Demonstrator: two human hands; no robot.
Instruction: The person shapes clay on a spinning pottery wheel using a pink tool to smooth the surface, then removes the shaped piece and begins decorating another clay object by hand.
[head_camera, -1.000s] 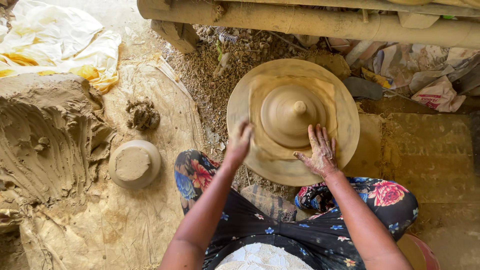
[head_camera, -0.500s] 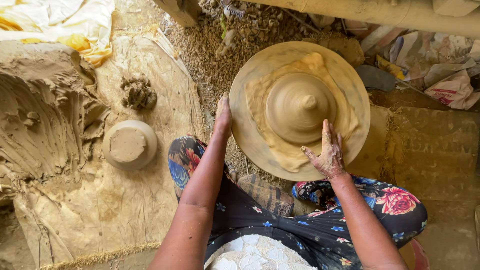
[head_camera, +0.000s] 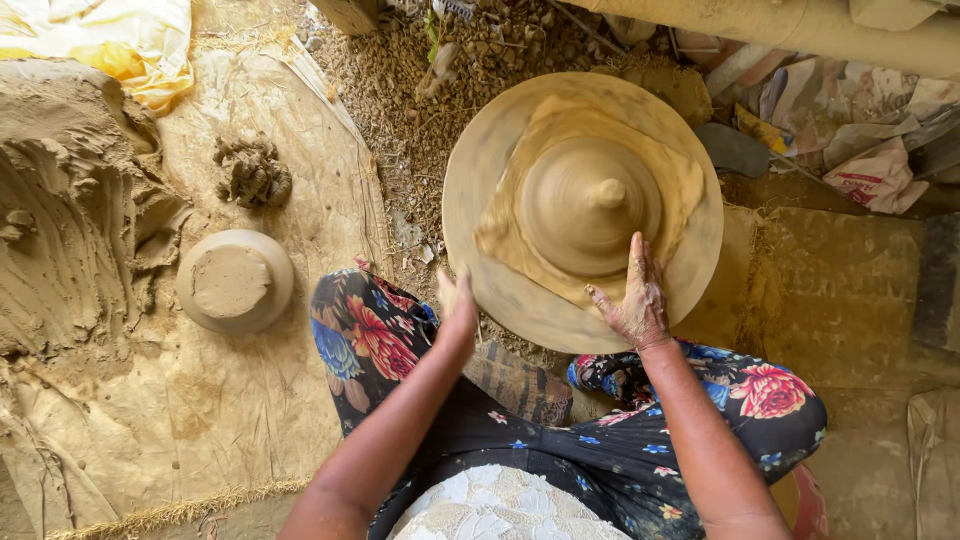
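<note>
Right hand (head_camera: 636, 298) open, palm flat on the near slope of the clay cone (head_camera: 590, 205), just ahead. Left hand (head_camera: 458, 305) open, at the wheel (head_camera: 480, 170) rim, farther from the cone. Cone upright, knob on top. Bowl (head_camera: 236, 280) well left.

Crumpled whitish printed bag (head_camera: 878, 178), perhaps paper, upper right.

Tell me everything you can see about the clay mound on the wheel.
The clay mound is a smooth, wet-looking tan cone with a small knob on top, sitting upright at the centre of the round wheel, on a ragged flat sheet of clay. The right hand rests flat against its near side; the left hand is at the wheel's near-left rim, apart from the mound.
</note>
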